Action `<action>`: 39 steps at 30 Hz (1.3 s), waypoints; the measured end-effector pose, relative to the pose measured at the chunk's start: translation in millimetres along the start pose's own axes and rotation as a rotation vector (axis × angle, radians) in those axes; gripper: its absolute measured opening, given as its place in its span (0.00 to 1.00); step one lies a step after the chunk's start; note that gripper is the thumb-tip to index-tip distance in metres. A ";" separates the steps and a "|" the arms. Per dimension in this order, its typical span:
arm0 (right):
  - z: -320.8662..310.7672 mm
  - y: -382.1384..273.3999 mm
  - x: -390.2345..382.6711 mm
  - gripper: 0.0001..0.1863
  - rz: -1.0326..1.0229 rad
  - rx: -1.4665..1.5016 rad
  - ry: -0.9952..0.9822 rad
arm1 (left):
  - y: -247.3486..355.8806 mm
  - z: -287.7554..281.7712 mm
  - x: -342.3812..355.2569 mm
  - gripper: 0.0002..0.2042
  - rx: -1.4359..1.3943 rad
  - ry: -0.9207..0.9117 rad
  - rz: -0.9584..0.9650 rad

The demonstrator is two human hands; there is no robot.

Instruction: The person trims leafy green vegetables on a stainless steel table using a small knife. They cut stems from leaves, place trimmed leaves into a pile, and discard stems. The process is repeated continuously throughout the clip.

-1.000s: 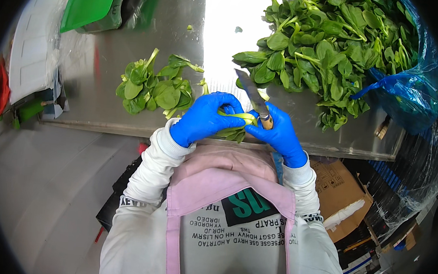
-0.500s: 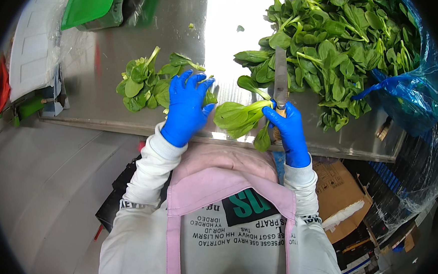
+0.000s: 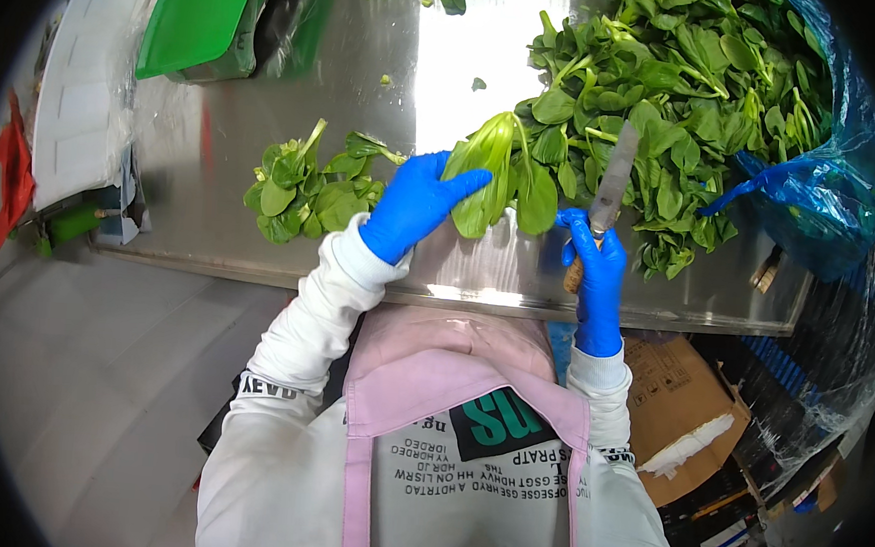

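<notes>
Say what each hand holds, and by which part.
Left hand grips a leafy green bunch at its lower leaves. Right hand holds a knife by its handle, blade pointing up.

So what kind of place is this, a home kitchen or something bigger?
Probably a commercial vegetable prep area, not a home kitchen: a long stainless steel table, a big heap of leafy greens spilling from a blue plastic bag, and blue-gloved hands, the right hand holding a knife.

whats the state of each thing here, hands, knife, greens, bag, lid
left hand: gripping a leafy bunch
right hand: closed on the knife, blade up
small pile of greens: loose on the steel table
big pile of greens: heaped
blue bag: open
green lid: tilted
</notes>
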State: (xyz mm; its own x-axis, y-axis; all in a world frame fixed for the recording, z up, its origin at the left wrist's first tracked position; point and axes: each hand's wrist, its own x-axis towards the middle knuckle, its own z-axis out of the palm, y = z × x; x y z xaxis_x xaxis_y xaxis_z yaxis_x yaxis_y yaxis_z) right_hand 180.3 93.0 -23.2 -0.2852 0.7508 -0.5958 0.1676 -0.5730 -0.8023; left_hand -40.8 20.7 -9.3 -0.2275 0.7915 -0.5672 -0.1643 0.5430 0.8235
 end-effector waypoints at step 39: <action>-9.5 -20.5 -2.8 0.14 0.165 -0.382 -0.623 | 3.6 -4.6 -29.3 0.16 0.463 -0.406 0.135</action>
State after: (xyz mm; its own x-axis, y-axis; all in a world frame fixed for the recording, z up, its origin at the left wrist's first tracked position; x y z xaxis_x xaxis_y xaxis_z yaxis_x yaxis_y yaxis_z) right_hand 186.6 105.7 -5.5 -0.6905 0.2744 -0.6692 0.5385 -0.4227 -0.7289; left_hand -39.2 -1.9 10.3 0.1799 0.8555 -0.4856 0.2932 0.4245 0.8566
